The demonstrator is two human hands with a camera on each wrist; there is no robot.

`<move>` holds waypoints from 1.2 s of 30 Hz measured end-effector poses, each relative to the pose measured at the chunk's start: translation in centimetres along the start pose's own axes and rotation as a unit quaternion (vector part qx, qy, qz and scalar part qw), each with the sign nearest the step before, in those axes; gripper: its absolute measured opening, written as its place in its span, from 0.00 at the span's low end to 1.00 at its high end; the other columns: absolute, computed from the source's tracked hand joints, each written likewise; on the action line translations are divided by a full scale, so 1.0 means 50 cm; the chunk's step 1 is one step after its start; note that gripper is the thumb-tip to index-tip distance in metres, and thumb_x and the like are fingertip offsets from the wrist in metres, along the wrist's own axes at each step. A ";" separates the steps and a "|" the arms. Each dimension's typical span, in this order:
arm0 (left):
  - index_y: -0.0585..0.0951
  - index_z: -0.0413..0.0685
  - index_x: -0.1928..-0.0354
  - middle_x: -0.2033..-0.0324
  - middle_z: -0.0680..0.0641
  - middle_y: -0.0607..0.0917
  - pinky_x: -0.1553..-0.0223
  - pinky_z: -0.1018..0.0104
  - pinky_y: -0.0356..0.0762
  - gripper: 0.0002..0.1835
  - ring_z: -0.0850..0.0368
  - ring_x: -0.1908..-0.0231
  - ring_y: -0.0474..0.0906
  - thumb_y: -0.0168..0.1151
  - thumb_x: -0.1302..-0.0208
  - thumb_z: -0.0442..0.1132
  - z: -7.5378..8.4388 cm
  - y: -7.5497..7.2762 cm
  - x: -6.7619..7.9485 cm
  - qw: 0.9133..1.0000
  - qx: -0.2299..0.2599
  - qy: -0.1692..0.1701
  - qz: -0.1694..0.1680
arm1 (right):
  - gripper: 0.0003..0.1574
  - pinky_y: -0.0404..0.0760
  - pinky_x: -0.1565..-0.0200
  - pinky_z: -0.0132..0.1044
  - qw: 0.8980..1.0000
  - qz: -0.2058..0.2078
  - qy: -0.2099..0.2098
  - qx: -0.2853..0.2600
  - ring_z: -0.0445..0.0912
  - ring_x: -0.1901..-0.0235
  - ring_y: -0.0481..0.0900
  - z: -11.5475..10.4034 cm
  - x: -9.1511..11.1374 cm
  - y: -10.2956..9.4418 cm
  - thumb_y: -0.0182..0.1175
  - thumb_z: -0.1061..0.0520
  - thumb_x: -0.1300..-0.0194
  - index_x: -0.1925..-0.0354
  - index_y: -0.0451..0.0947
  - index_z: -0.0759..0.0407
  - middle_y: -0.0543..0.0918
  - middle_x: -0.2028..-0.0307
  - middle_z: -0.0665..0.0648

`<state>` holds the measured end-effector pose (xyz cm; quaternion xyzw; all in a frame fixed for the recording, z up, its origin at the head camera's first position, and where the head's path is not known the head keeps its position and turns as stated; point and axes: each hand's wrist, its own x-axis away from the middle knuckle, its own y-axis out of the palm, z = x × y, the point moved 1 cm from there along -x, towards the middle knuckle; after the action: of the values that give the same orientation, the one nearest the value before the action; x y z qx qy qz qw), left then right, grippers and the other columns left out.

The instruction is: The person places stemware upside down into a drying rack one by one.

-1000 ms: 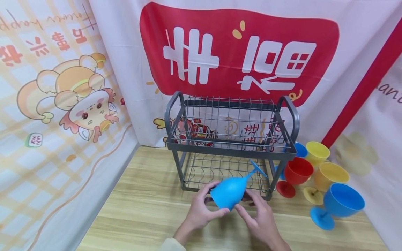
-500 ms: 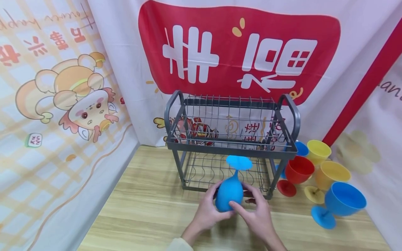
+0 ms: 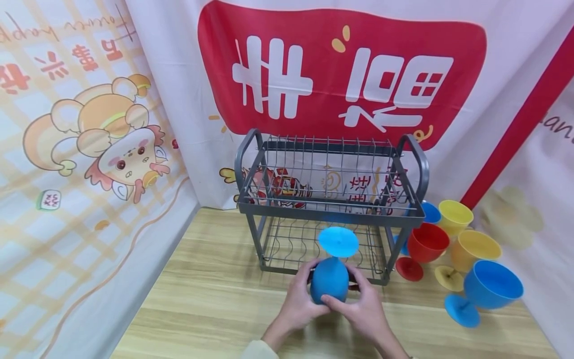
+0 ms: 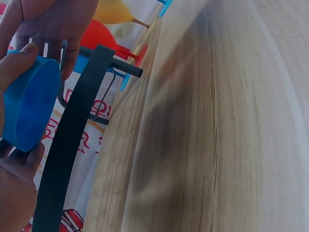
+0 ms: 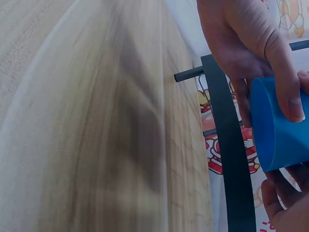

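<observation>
A blue plastic goblet is held upside down in front of the rack, its round foot on top and its rim facing down. My left hand grips the bowl from the left, thumb along the near side. From the right, my right hand holds the same bowl, its thumb across the front. The wrist views show the goblet's open rim above the wooden table, with fingers of both hands around the bowl. Most of the far fingers are hidden behind it in the head view.
A grey two-tier dish rack stands just beyond the hands. At its right are upright goblets: a red one, a yellow one, an orange one and a blue one, with another blue one partly behind the rack.
The goblet has turned from lying tilted, foot toward the upper right, to standing inverted with its foot up. Both hands have shifted slightly right and kept their hold.
</observation>
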<state>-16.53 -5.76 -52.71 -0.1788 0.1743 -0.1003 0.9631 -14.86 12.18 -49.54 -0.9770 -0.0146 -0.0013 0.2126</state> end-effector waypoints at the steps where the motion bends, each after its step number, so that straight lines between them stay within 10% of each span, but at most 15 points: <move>1: 0.64 0.55 0.22 0.28 0.46 0.74 0.33 0.43 0.80 0.55 0.41 0.32 0.78 0.85 0.51 0.39 -0.001 -0.001 0.001 1.000 -0.002 0.003 -0.003 | 0.57 0.81 0.36 0.61 1.000 0.000 0.000 0.000 0.55 0.38 0.80 0.001 0.000 0.001 0.80 0.35 0.45 0.25 0.68 0.46 0.79 0.31 0.57; 7: 0.66 0.64 0.23 0.28 0.54 0.75 0.26 0.37 0.70 0.54 0.48 0.28 0.75 0.86 0.52 0.43 -0.011 -0.040 0.011 0.999 0.037 -0.012 0.013 | 0.58 0.80 0.35 0.65 1.000 0.016 -0.012 0.002 0.58 0.36 0.80 0.008 0.003 0.004 0.81 0.36 0.45 0.24 0.67 0.50 0.78 0.30 0.60; 12: 0.78 0.59 0.31 0.38 0.56 0.84 0.27 0.51 0.73 0.41 0.51 0.35 0.80 0.85 0.50 0.41 -0.031 -0.112 0.019 0.988 0.068 -0.013 0.137 | 0.58 0.81 0.37 0.66 1.000 0.024 -0.011 0.005 0.60 0.36 0.80 0.012 0.004 -0.004 0.81 0.39 0.44 0.24 0.66 0.53 0.77 0.29 0.62; 15: 0.82 0.45 0.40 0.47 0.45 0.88 0.37 0.66 0.80 0.26 0.53 0.46 0.84 0.78 0.41 0.32 -0.034 -0.160 0.015 0.965 0.085 -0.001 0.249 | 0.58 0.82 0.37 0.66 1.000 0.021 -0.004 0.007 0.62 0.35 0.80 0.012 0.003 -0.008 0.81 0.40 0.44 0.24 0.66 0.53 0.77 0.28 0.63; 19: 0.81 0.35 0.45 0.55 0.42 0.87 0.49 0.76 0.81 0.14 0.61 0.56 0.83 0.67 0.30 0.30 -0.008 -0.229 -0.007 0.913 0.083 -0.020 0.398 | 0.57 0.81 0.36 0.66 1.000 0.012 0.001 0.010 0.62 0.33 0.79 0.013 0.003 -0.011 0.81 0.40 0.44 0.24 0.65 0.52 0.76 0.28 0.62; 23: 0.76 0.35 0.38 0.48 0.47 0.85 0.41 0.76 0.79 0.17 0.58 0.47 0.82 0.59 0.22 0.36 0.049 -0.291 -0.043 0.885 0.099 -0.010 0.455 | 0.58 0.79 0.35 0.68 1.000 0.006 0.009 0.011 0.63 0.32 0.78 0.014 0.004 -0.012 0.81 0.40 0.44 0.24 0.65 0.50 0.75 0.27 0.61; 32: 0.63 0.60 0.19 0.24 0.54 0.73 0.19 0.47 0.59 0.31 0.53 0.24 0.67 0.54 0.20 0.44 0.152 -0.338 -0.123 0.943 0.088 0.091 0.307 | 0.58 0.80 0.36 0.68 0.999 0.022 0.002 0.032 0.64 0.32 0.77 0.026 0.012 -0.028 0.81 0.40 0.44 0.24 0.65 0.51 0.75 0.27 0.62; 36: 0.62 0.62 0.18 0.25 0.53 0.74 0.20 0.48 0.60 0.36 0.56 0.25 0.69 0.61 0.24 0.43 0.166 -0.329 -0.141 0.952 0.082 0.093 0.281 | 0.57 0.80 0.36 0.68 0.998 0.036 -0.015 0.048 0.65 0.32 0.77 0.036 0.020 -0.043 0.81 0.42 0.43 0.24 0.65 0.53 0.74 0.26 0.63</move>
<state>-22.09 -16.46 -37.06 -0.0334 0.2976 0.1440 0.9432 -13.94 14.92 -50.27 -0.9654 0.0178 0.0214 0.2591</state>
